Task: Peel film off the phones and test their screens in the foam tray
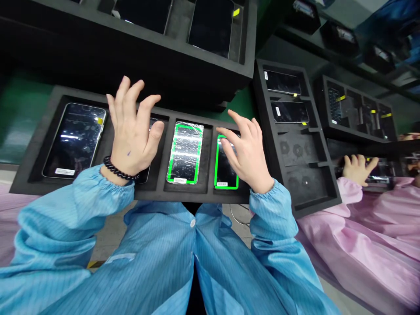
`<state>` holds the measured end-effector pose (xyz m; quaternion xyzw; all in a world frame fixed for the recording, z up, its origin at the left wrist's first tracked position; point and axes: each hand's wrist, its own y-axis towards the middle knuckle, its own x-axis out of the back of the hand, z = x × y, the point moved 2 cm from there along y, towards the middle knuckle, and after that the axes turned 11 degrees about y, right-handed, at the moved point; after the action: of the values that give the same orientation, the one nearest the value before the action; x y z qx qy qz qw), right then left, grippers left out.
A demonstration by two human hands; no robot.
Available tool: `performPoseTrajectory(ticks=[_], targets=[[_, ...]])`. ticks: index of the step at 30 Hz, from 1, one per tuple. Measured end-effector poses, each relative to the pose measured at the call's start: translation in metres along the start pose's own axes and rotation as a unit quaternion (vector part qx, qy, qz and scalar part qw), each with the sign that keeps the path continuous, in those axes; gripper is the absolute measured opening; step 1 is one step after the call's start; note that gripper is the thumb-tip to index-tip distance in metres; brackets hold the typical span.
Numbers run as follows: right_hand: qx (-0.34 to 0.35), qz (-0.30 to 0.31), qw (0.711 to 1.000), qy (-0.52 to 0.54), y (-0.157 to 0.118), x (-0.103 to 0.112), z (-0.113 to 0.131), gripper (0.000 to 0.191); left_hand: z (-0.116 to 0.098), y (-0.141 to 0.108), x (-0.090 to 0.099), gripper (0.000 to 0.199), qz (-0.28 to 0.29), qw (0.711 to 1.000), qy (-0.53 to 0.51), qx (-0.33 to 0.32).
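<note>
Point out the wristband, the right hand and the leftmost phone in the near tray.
Wristband (pixel 115 173), head view: its black coils.
Right hand (pixel 250 152), head view: its back.
Leftmost phone (pixel 76 142), head view: mid-screen.

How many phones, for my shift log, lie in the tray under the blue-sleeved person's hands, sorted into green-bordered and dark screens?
Green-bordered phones: 2, one partly behind the right hand
Dark phones: 2, one mostly hidden by the left hand, dark where it shows
Total: 4 in that tray
</note>
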<state>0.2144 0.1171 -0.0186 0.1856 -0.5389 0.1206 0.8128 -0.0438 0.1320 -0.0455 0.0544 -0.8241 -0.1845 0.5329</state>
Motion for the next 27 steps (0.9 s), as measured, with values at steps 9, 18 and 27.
performPoseTrajectory(ticks=[9,18,27], targets=[[0.055,0.05,0.995,0.065,-0.046,-0.002,0.019,0.032,-0.006,-0.041,0.025,0.056,-0.01,1.0,-0.018,0.009],[-0.025,-0.009,0.999,0.045,-0.068,-0.002,-0.017,0.034,0.013,-0.065,0.019,0.05,-0.033,0.989,-0.103,0.098],[-0.041,0.051,0.997,-0.035,-0.013,-0.027,-0.027,0.04,0.013,-0.055,0.017,0.048,-0.087,0.981,-0.135,0.11]])
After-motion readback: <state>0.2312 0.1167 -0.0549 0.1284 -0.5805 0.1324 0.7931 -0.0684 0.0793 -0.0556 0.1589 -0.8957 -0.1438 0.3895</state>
